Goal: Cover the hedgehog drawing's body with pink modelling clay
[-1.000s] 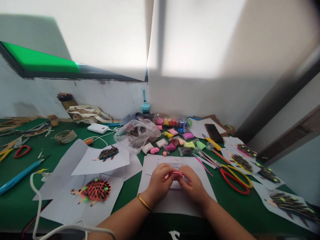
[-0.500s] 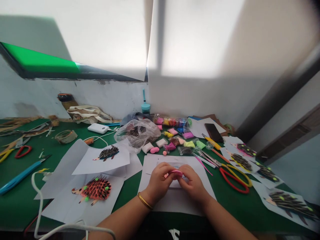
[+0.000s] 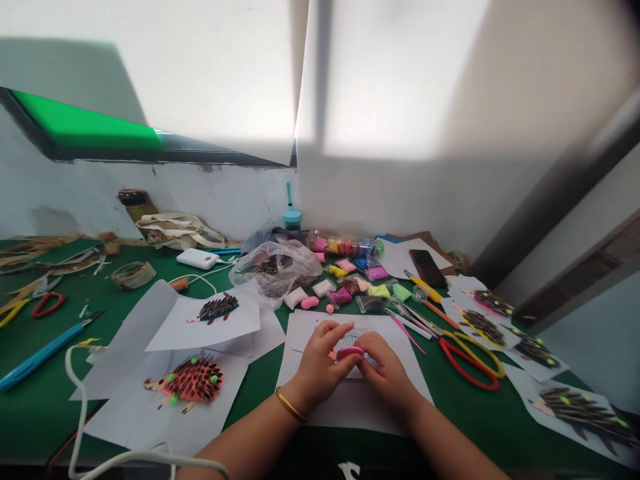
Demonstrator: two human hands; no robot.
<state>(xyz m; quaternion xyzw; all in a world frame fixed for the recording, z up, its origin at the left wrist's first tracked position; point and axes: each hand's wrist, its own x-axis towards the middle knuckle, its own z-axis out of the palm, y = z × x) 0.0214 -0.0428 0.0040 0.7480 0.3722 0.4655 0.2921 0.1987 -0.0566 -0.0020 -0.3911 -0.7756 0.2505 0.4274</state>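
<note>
here we are, both hands over white sheet (image 3: 345, 407): right hand (image 3: 387, 373) pinching right end of flattened pink clay (image 3: 349, 354), left hand (image 3: 320, 367) with thumb against clay, forefinger apart from it; can't tell whether left grips, other fingers hidden. clay sits above sheet, between our hands. beyond, pink lump (image 3: 310, 303) beside small ball (image 3: 330, 309); red-and-yellow scissors (image 3: 467, 363) right of sheet.
</note>
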